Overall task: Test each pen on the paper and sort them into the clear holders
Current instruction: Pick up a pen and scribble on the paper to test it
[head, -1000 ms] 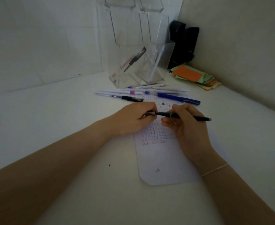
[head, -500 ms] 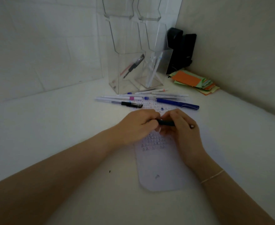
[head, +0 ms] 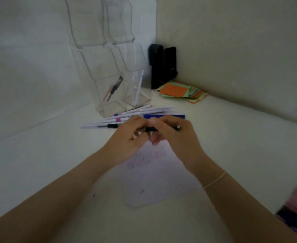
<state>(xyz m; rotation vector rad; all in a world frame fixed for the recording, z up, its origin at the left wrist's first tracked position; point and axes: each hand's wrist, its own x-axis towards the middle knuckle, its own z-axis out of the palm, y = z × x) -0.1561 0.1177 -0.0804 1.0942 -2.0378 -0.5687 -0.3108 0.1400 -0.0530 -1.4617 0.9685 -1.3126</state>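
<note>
- While both hands meet over the paper [head: 154,172], the left hand [head: 126,139] and right hand [head: 175,135] each have fingers curled round the black pen [head: 151,129], which lies level between them, just above the scribbled rows.
- Blur smears the fingertips, so I can't tell whether a cap is going on, coming off, or already seated.
- Risk one, as I judge it: a two-handed tug could let the pen slip and drop onto the paper, or a bare tip could mark the fingers.
- Risk two: just beyond the paper, the loose pens [head: 126,118] lie in a tight row with the blue pen [head: 165,116] at their right end; the knuckles sit very near, and a nudge could roll them or mix tested with untested.
- Risk three: further beyond the paper stand the clear holders: the left holder [head: 109,95] has a dark pen and a reddish one, the right holder [head: 137,90] has white pens. A careless reach across the row could put the black pen in the wrong one.
- Surface now: a pale desk [head: 48,163] under the paper, dimly lit.
- Beyond the paper and to its right, coloured notes [head: 181,91] are stacked, orange on top, with two black boxes [head: 161,65] upright in the corner behind them.
- Plain walls meet at that corner, and more clear pockets rise above the holders.
</note>
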